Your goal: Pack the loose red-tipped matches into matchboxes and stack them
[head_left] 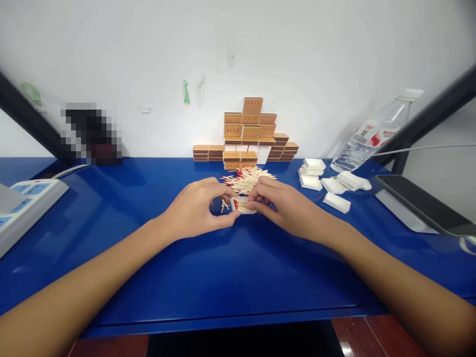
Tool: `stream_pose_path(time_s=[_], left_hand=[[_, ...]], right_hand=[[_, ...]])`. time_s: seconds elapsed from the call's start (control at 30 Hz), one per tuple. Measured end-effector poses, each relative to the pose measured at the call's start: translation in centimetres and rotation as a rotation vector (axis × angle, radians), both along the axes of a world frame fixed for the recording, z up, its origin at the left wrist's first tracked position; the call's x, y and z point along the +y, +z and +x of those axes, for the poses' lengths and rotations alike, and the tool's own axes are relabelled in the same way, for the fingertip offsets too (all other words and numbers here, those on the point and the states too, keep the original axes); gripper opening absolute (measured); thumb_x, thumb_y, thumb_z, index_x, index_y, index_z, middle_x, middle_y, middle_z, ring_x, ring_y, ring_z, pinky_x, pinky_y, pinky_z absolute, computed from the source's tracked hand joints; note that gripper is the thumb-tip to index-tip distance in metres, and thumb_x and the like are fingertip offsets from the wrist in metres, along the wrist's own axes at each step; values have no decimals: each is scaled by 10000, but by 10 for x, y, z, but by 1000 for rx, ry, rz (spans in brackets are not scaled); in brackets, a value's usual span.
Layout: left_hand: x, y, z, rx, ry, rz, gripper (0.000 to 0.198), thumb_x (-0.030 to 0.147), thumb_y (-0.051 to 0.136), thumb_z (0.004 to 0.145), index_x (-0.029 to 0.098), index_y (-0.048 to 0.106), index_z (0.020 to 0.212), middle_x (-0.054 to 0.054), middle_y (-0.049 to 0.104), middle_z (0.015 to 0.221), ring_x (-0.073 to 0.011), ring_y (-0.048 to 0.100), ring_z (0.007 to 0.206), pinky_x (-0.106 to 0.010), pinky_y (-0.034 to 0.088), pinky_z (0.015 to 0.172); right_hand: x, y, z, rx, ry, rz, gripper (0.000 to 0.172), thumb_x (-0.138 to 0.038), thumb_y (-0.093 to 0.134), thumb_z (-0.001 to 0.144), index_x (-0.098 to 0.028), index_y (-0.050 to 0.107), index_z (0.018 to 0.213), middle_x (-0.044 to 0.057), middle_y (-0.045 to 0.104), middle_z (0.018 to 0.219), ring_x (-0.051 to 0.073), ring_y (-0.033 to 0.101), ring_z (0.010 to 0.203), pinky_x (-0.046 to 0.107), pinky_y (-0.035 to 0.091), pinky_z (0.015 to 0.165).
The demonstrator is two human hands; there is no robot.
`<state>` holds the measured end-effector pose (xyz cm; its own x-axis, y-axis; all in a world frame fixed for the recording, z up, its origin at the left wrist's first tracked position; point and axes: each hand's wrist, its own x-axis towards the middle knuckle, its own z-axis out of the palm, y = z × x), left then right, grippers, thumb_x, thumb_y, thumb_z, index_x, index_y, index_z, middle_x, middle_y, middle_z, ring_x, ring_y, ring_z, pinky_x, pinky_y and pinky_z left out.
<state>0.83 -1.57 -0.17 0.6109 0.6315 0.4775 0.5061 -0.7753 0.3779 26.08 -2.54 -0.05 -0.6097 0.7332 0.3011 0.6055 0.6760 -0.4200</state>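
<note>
Both hands meet at the middle of the blue table (223,267) around a small white matchbox tray (242,205) with red-tipped matches in it. My left hand (199,210) pinches the tray's left end, fingers curled. Closed fingers of my right hand (284,206) grip its right end and top. A few loose matches (224,205) lie between my hands. Just behind the tray is a heap of loose matches (247,179). Against the wall stands a stack of brown matchboxes (247,136).
Several empty white trays (327,184) lie to the right, by a lying plastic water bottle (372,139). A phone (424,203) rests on a white stand at far right. A power strip (26,203) sits at the left edge. Black frame bars slant at both sides.
</note>
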Motion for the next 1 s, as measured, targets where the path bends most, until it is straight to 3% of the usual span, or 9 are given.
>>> stream_pose_path(time_s=[0.13,0.3,0.4,0.67,0.83,1.0], left_hand=[[3,3,-3,8,32,27,196,343,754,861,207,755,1003,-18,761,898,-164,674,775,-291,524,701],[15,10,-12,-41,239,126,183,348,753,863,214,759,988,-13,790,908,-175,685,790,-306,521,720],[19,11,-15,-53,350,176,172,353,750,868,212,752,966,-16,792,895,-183,684,787,-316,512,718],[20,10,-16,-55,456,166,205,384,731,879,205,744,978,-32,798,892,-198,679,767,-334,508,706],[21,8,-16,-45,447,182,199,378,735,873,206,742,971,-27,793,877,-199,669,761,-329,494,700],[19,5,-15,-5,397,160,179,366,721,870,207,739,951,-26,788,895,-187,649,757,-314,485,697]], right_hand=[[-1,1,-1,61,-31,57,117,-280,542,1043,-219,620,980,67,631,966,205,583,857,331,447,748],[5,-11,-8,180,-213,94,134,-296,559,1030,-212,631,955,32,627,856,173,545,742,316,418,703],[9,-23,-20,158,-250,78,145,-325,633,982,-203,646,906,15,630,806,161,541,712,310,410,696],[16,-23,-63,-29,-427,8,432,-630,696,876,-213,606,811,72,682,860,237,614,812,357,427,705],[19,-14,-72,-190,-338,-39,272,-420,683,952,-208,627,791,83,708,852,227,632,764,355,432,672],[14,-9,-53,-258,-270,-112,194,-305,655,996,-192,633,841,83,718,898,204,634,771,332,442,682]])
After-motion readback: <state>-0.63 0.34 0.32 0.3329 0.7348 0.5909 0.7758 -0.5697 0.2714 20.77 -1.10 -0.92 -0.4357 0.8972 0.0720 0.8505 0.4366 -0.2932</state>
